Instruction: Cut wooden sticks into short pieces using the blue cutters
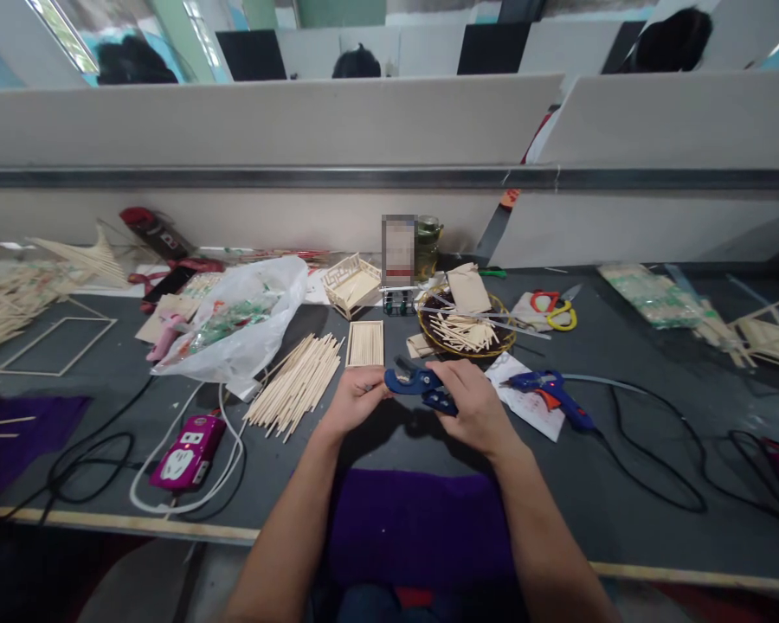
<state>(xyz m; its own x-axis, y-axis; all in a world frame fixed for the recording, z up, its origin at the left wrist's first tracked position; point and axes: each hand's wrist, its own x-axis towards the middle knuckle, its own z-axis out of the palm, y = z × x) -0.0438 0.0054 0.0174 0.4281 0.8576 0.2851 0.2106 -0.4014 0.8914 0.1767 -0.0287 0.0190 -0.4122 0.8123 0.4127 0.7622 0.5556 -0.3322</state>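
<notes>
A blue pipe cutter (410,381) with a hooked jaw is gripped by its handles in my right hand (468,400), the jaw pointing left. My left hand (358,400) is closed in a pinch right at the jaw; what its fingers hold is too small to make out. A small pale bit shows near the blade. Just beyond my left hand lies a small wooden frame (365,344) filled with parallel sticks. Left of it is a loose pile of thin wooden sticks (297,381). Below my hands a purple cloth (421,528) hangs over the table edge.
A blue glue gun (551,396) lies on paper at right, its cable trailing. Behind are a basket of cut sticks (464,333), scissors (558,310) and a small stick-built model (354,285). At left are a plastic bag (247,320) and a magenta power strip (188,452).
</notes>
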